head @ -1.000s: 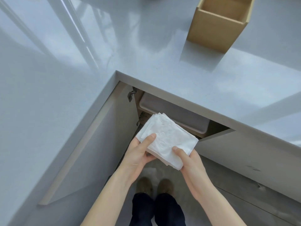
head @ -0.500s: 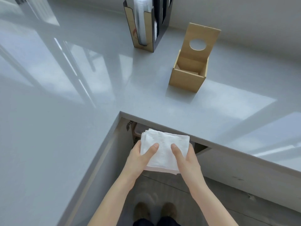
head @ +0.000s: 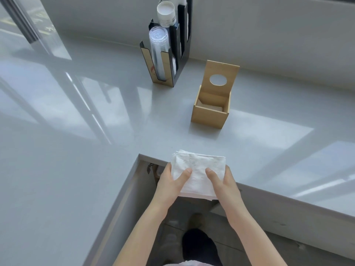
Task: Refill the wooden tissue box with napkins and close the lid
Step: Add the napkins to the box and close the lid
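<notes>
A stack of white napkins [head: 198, 169] is held between both hands at the inner corner of the grey counter. My left hand [head: 171, 181] grips its left side with the thumb on top. My right hand [head: 223, 182] grips its right side the same way. The wooden tissue box [head: 210, 115] stands on the counter beyond the hands. Its lid [head: 221, 78], with a round hole, is swung up and stands upright at the back. The box's inside shows only its wooden bottom.
A black and wood cup dispenser [head: 167, 54] with stacked clear and white cups stands left of the box, against the wall. The grey L-shaped counter [head: 76, 150] wraps around me. An open cabinet door [head: 123, 208] hangs below the corner.
The view has tilted up from the cabinet to the counter. Both hands have lifted the napkin stack out of the cabinet opening to the counter's edge.
</notes>
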